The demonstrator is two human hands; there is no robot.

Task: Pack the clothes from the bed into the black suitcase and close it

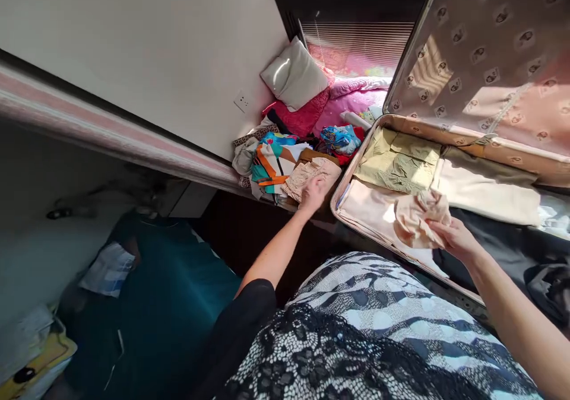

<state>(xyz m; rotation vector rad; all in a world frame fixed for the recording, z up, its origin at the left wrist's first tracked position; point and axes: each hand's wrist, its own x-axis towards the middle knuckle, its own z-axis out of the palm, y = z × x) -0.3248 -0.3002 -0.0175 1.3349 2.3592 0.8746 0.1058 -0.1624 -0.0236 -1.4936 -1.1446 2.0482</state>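
My right hand (454, 237) pinches a crumpled beige garment (418, 213) and holds it above the near side of the open suitcase (351, 213). My left hand (314, 192) is closed on a second beige garment (327, 168), a lacy-looking piece on top of the clothes pile left of the suitcase; its fingertips are partly hidden. Inside the suitcase lie folded clothes: a yellow-green piece (392, 159), a cream piece (485, 189) and a pale pink piece (369, 201). Black fabric (490, 245) covers part of the right side.
The suitcase lid (485, 50) stands raised at the back right. Beside the wall are a multicoloured garment (271, 165), a blue printed cloth (341, 139) and a pale cushion (296, 76). Dark green bedding (169, 293) lies at lower left, with a white packet (109, 268) on it.
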